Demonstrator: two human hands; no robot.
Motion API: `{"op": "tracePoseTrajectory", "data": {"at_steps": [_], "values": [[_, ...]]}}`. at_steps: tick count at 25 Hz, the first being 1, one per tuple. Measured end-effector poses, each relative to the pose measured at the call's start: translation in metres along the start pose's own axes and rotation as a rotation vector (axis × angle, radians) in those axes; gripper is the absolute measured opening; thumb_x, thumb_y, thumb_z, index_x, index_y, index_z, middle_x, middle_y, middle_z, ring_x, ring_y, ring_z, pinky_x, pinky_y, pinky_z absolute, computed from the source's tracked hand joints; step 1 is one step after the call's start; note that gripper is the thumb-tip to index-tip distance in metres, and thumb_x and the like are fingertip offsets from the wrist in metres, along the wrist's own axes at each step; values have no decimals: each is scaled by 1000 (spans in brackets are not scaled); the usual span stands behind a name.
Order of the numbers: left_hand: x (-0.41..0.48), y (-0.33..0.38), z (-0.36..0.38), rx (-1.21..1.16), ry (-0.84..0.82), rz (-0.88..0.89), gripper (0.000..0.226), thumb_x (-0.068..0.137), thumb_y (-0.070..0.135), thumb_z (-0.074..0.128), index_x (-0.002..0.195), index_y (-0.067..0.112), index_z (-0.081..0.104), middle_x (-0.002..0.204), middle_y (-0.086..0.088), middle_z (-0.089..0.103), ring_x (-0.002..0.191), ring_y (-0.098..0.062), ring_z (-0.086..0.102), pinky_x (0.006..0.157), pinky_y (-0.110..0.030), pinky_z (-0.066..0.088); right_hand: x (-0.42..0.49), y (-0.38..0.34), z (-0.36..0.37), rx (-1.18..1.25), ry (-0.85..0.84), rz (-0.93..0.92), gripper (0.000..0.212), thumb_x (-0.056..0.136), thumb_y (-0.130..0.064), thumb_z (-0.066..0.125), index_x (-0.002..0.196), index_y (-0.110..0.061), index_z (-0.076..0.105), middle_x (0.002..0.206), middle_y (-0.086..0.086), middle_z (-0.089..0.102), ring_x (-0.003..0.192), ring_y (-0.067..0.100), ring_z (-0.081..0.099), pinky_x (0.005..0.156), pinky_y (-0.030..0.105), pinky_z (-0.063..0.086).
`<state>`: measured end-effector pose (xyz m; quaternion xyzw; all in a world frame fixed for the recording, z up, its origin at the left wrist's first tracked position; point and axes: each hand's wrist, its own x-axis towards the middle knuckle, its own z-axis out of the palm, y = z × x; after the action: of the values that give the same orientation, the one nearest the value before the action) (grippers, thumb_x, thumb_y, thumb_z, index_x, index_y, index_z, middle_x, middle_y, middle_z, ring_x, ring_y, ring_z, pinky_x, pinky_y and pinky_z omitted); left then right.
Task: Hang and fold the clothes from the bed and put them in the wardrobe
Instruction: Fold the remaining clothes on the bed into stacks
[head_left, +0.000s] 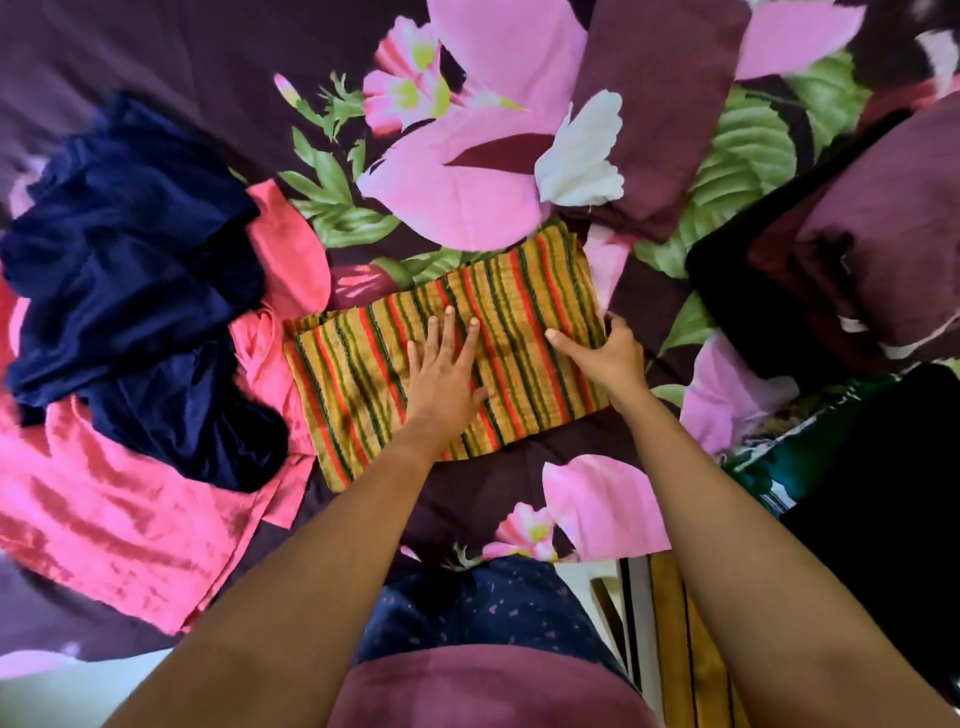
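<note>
Your left grip (447, 369) lies flat with straight fingers, pressing down on the middle of the striped cloth (358, 374). Your right grip (608, 353) closes on that cloth's right end, thumb at the edge and forefinger laid over the top. The cloth is directly under both grips, already folded into a thick rectangle on the bed (493, 483), its long side running left to right and tilted a little.

By my judgement this piece is almost folded; one more fold or a smoothing pass seems all it needs. Much remains beyond it. Just left of the cloth, a navy garment (130, 249) lies crumpled over a pink garment (104, 519), neither folded nor hung. At the far right a maroon cloth (665, 104) lies flat and looks folded. The wardrobe is not in view, so you cannot tell what has been put away.
</note>
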<state>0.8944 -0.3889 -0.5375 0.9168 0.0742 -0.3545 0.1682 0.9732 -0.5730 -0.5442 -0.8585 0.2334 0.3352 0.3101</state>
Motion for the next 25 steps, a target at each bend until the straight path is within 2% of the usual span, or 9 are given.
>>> {"op": "tracePoseTrajectory", "data": {"at_steps": [3, 6, 10, 12, 14, 17, 20, 22, 25], "values": [[2, -1, 5, -28, 9, 15, 80, 95, 38, 48, 150, 20, -7, 156, -10, -19, 143, -29, -16, 114, -50, -3, -1, -7, -5, 281, -129, 12, 46, 72, -33, 81, 111, -14, 63, 115, 6, 67, 95, 14, 63, 83, 27, 51], [2, -4, 6, -162, 60, 42, 68, 96, 32, 47, 150, 18, 9, 157, -10, -9, 145, -28, -10, 114, -50, -2, -13, -23, -8, 245, -97, -36, 37, 78, -12, 76, 113, -5, 65, 111, 11, 67, 100, 22, 64, 85, 29, 50], [-6, -13, -5, -906, 256, -73, 43, 100, 30, 39, 139, 13, 42, 147, -9, 37, 140, -22, 28, 112, -29, 20, -63, -59, 4, -55, 20, -276, 28, 82, -8, 68, 110, -2, 67, 108, 17, 67, 105, 32, 60, 89, 29, 44], [-14, -23, -21, -1435, 268, -286, 47, 101, 40, 30, 132, 10, 50, 124, -9, 60, 114, -18, 57, 96, -27, 42, -103, -82, 27, -154, -24, -421, 27, 83, -5, 62, 110, -5, 67, 104, 19, 67, 101, 35, 59, 89, 35, 46], [-24, -49, -34, -1755, 253, -430, 61, 96, 57, 23, 120, 11, 55, 93, -4, 69, 79, -12, 64, 72, -28, 47, -136, -99, 63, -255, -134, -560, 36, 84, -2, 56, 118, -9, 62, 108, 18, 66, 103, 37, 59, 90, 39, 47], [-44, -102, -34, -2024, 262, -437, 74, 86, 68, 23, 100, 12, 70, 85, -4, 72, 79, -17, 67, 76, -29, 54, -166, -107, 123, -436, -396, -621, 49, 88, 1, 47, 135, -12, 48, 123, 21, 55, 115, 40, 53, 95, 45, 45], [-67, -126, -26, -1863, 270, -419, 33, 95, 42, 43, 105, 17, 62, 83, 0, 71, 76, -14, 66, 66, -22, 54, -169, -99, 154, -554, -673, -674, 52, 92, -4, 46, 143, -8, 36, 147, 21, 32, 134, 38, 35, 107, 44, 35], [-70, -134, -14, -1554, 305, -418, 38, 82, 13, 70, 115, 15, 53, 93, -4, 66, 85, -17, 62, 77, -26, 53, -166, -93, 150, -546, -767, -703, 35, 91, -6, 50, 126, -4, 53, 133, 20, 50, 124, 35, 47, 97, 43, 42], [-62, -142, 10, -1311, 407, -567, 50, 63, 16, 81, 108, 7, 60, 97, -12, 67, 89, -27, 64, 87, -41, 52, -150, -77, 134, -332, -212, -854, 25, 88, -8, 54, 110, -6, 66, 109, 15, 65, 103, 33, 59, 84, 41, 49]]}}
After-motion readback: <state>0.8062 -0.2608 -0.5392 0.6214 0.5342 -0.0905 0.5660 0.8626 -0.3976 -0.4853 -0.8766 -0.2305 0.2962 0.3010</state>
